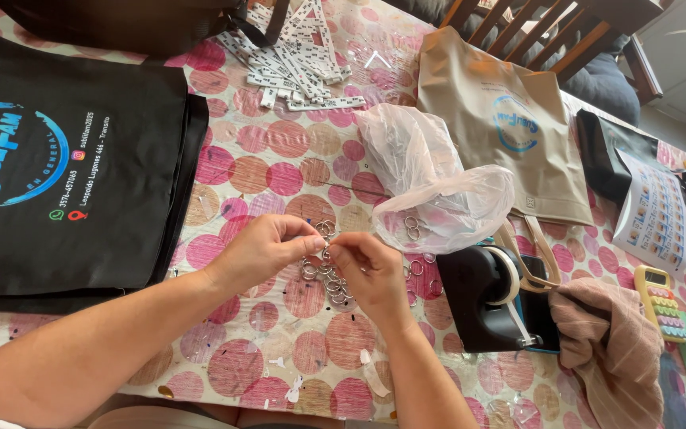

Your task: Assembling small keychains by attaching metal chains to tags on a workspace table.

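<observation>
While pinched together at the fingertips, left hand (267, 248) and right hand (371, 270) shown meeting over a small heap of metal split rings (329, 280); grip of each clenched on a ring from the heap, held between thumb and forefinger, exact ring hidden by the fingers. Heap lying on the table (279, 175) directly beneath and between both hands, touching neither palm as far as could be told. More loose rings (420, 266) scattered just to the right of the right hand, near the mouth of a crumpled clear plastic bag (430, 183). Black tape dispenser (490, 298) set just beyond those rings, with a striped brown cloth (609, 349) lying against its right side. Beige tote bag (502, 119) spread flat behind the plastic bag, its handles running down toward the dispenser. Large black tote bag (65, 159) with a round blue print lying flat to the left of the left hand, well apart from the rings. Pile of white printed strips (299, 59) at the far edge, beside a dark bag (121, 24). Toy calculator (664, 306) in yellow and green and a printed sheet (654, 210) at far right. Tablecloth patterned with pink and tan dots throughout. Wooden chair (553, 32) behind the table.
</observation>
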